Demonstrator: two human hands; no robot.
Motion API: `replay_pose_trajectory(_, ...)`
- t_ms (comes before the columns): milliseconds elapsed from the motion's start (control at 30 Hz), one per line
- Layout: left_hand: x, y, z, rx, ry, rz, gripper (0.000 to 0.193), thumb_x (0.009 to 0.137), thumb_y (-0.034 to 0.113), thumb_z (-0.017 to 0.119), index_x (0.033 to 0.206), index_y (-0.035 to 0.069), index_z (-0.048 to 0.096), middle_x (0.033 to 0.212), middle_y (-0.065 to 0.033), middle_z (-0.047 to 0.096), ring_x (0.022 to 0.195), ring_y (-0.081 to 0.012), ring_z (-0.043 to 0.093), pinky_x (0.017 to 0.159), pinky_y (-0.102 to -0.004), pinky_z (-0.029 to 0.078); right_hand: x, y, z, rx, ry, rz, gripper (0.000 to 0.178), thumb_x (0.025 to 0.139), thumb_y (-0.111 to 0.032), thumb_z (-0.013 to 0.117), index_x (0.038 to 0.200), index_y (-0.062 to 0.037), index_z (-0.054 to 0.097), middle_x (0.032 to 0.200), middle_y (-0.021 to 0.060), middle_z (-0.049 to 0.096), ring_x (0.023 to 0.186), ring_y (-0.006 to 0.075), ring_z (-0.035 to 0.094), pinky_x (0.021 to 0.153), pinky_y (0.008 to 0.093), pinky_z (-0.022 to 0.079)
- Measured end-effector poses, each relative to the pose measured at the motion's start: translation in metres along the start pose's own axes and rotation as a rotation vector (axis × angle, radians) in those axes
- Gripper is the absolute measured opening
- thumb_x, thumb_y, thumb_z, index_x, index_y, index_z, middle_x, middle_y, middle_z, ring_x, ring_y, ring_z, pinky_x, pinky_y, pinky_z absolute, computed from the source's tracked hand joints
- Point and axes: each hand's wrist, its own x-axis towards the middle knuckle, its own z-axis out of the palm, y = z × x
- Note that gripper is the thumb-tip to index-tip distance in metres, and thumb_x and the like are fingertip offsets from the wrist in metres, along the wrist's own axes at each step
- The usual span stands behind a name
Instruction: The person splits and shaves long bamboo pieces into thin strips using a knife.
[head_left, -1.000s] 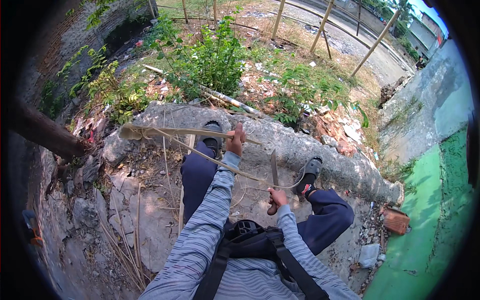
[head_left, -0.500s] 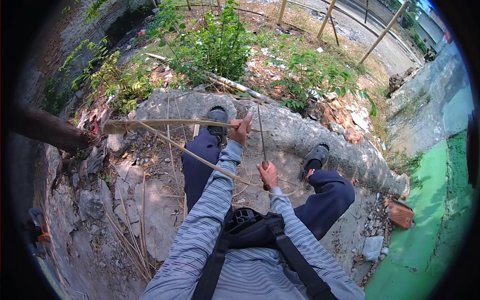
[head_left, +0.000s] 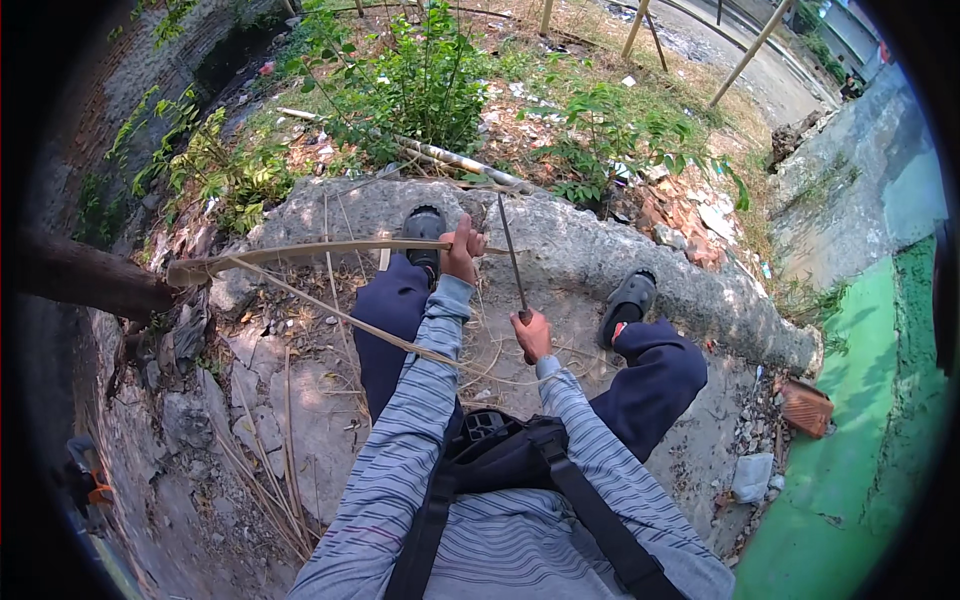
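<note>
My left hand (head_left: 461, 250) is closed round the right end of a long, flat bamboo strip (head_left: 310, 251), which reaches out to the left over my left shoe. A thin strand (head_left: 385, 338) splits off near the strip's far end and bends down across my left forearm towards my right wrist. In my right hand (head_left: 533, 336) is a knife (head_left: 512, 255) with a long, narrow dark blade and a dark handle. The blade points up and slightly left, just right of my left hand, apart from the strip.
Thin bamboo slivers (head_left: 265, 470) lie on the broken concrete at left. A dark post (head_left: 95, 272) juts in beside the strip's far end. Ahead runs a rough concrete ledge (head_left: 575, 247) with bushes behind. A reddish brick (head_left: 805, 408) lies by the green wall (head_left: 850, 450).
The bamboo strip and my left hand have shifted a little left. My right hand has risen slightly, and the knife blade has moved up and to the left.
</note>
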Motion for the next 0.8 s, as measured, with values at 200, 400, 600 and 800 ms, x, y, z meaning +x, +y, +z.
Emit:
replay_pose_trajectory(200, -0.002, 0.002, 0.005, -0.037, 0.037, 0.046, 0.061, 0.107, 0.028, 0.045, 0.049, 0.015, 0.028, 0.044, 0.0023, 0.022, 0.042, -0.0096, 0.014, 0.045, -0.032, 0.019, 0.029, 0.014, -0.009, -0.002, -0.094, 0.195, 0.036, 0.084, -0.034, 0.07, 0.079, 0.0006, 0.062, 0.066, 0.0143, 0.062, 0.059, 0.0258, 0.055, 0.061, 0.0404, 0.046)
replay_pose_trajectory(400, 0.0, 0.0, -0.003, -0.021, 0.037, 0.106, 0.057, 0.107, 0.027, 0.045, 0.054, 0.015, 0.026, 0.049, 0.0044, 0.02, 0.046, -0.0082, 0.016, 0.047, -0.0305, 0.016, 0.019, 0.009, 0.003, -0.009, -0.015, -0.045, 0.033, 0.083, -0.032, 0.07, 0.079, 0.0006, 0.063, 0.067, 0.0132, 0.064, 0.058, 0.0249, 0.054, 0.061, 0.0398, 0.046)
replay_pose_trajectory(600, -0.003, -0.004, -0.006, -0.043, 0.026, 0.073, 0.059, 0.107, 0.03, 0.044, 0.054, 0.014, 0.025, 0.049, 0.0042, 0.02, 0.045, -0.0084, 0.015, 0.046, -0.0313, 0.014, 0.015, 0.033, 0.002, 0.001, -0.041, 0.137, 0.032, 0.081, -0.031, 0.069, 0.079, 0.0007, 0.064, 0.068, 0.0135, 0.064, 0.064, 0.0261, 0.06, 0.063, 0.0416, 0.046)
replay_pose_trajectory(800, -0.005, -0.003, -0.001, -0.03, 0.012, 0.076, 0.061, 0.107, 0.033, 0.043, 0.052, 0.014, 0.024, 0.048, 0.0041, 0.02, 0.045, -0.0085, 0.017, 0.046, -0.0314, 0.015, 0.021, 0.047, -0.006, -0.096, -0.02, 0.222, 0.033, 0.079, -0.033, 0.071, 0.081, -0.001, 0.067, 0.074, 0.0177, 0.068, 0.072, 0.034, 0.067, 0.068, 0.0437, 0.05)
